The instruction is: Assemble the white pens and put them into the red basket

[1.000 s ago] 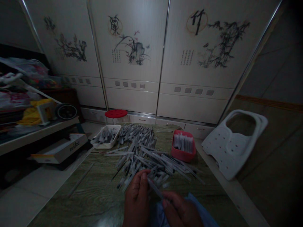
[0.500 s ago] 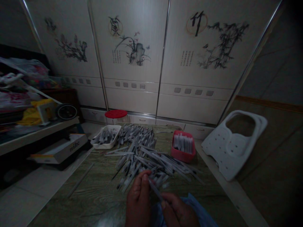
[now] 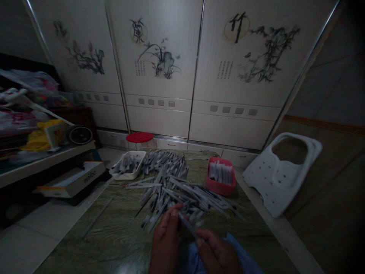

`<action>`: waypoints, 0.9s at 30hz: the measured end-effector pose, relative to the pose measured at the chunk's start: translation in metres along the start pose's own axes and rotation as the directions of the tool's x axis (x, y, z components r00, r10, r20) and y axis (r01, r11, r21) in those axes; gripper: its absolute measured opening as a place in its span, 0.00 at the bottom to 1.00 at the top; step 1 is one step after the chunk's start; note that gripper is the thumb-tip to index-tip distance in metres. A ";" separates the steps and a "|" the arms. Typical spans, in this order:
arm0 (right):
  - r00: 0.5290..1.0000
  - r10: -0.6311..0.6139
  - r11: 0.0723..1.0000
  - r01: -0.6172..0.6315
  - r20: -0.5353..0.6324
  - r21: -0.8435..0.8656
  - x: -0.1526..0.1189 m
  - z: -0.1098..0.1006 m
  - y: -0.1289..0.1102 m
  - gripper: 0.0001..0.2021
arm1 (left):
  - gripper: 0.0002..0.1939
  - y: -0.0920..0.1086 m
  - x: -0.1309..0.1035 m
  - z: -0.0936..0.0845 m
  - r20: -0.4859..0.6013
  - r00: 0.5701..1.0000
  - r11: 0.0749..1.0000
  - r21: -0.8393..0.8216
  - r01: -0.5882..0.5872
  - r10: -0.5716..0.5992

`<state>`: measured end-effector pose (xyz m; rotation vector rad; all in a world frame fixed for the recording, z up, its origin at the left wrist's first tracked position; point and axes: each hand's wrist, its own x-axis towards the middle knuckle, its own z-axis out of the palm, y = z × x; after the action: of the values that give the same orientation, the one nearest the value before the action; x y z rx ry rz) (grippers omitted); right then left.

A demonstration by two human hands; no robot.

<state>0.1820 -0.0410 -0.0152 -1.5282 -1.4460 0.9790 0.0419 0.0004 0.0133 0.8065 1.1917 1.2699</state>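
A slim greyish pen slants between my two hands over the near part of the table. The fingers of my left hand pinch its upper end, with the thumb on top. Around its lower end, the thumb and fingers of my right hand are closed. Just beyond my hands spreads a big heap of similar pens, pale and clear with dark parts. The dim light hides the fine detail of the pen tips.
A white tray of pens stands back left, and a pink-red box of upright pens back right. Blue material lies under my right hand. A thin strip lies left on the wooden table. A white plastic seat stands right.
My right hand has shifted slightly upward along with the pen's lower end. My left hand keeps almost the same place and grip. The heap and containers look the same.
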 end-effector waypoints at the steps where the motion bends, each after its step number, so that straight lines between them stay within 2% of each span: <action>1: 1.000 0.002 1.000 -0.002 -0.002 0.015 0.001 0.000 0.000 0.35 | 0.30 0.001 -0.001 0.000 -0.004 1.000 1.000 -0.007 0.016 -0.016; 7: 1.000 -0.003 0.999 0.003 -0.001 0.050 0.003 0.001 0.000 0.34 | 0.32 0.001 0.002 -0.002 -0.015 0.999 0.999 -0.015 0.046 -0.047; 11: 0.999 0.029 0.995 -0.026 -0.034 0.100 0.006 0.007 0.003 0.33 | 0.36 -0.005 0.007 -0.005 0.026 0.998 0.996 -0.071 0.060 -0.058; 14: 0.994 0.086 0.977 -0.071 -0.066 0.200 0.009 0.012 0.007 0.33 | 0.36 -0.007 0.008 -0.005 0.039 0.998 0.996 -0.066 0.056 -0.053; 17: 0.989 0.140 0.939 -0.119 -0.042 0.323 0.013 0.012 0.011 0.32 | 0.35 -0.001 0.009 -0.006 0.030 0.999 0.994 -0.099 0.037 -0.034; 20: 0.981 0.188 0.914 -0.154 -0.053 0.375 0.018 -0.003 0.010 0.29 | 0.32 0.011 0.013 -0.012 -0.027 1.000 0.998 -0.068 -0.007 0.005; 22: 0.969 0.180 0.932 -0.112 -0.171 0.344 0.023 -0.021 0.007 0.28 | 0.27 0.019 0.017 -0.020 -0.122 0.992 0.999 -0.031 -0.042 0.038; 25: 0.919 0.095 0.985 -0.031 -0.383 0.170 0.033 -0.051 0.001 0.27 | 0.25 0.026 0.027 -0.034 -0.209 0.977 0.998 -0.032 -0.055 0.047; 27: 0.889 0.024 1.000 -0.024 -0.458 0.005 0.044 -0.070 0.000 0.25 | 0.26 0.027 0.032 -0.042 -0.233 0.971 0.998 -0.020 -0.055 0.049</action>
<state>0.2483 0.0002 0.0112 -1.6444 -1.0894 0.5721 -0.0089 0.0300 0.0217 0.6869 1.3436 1.4503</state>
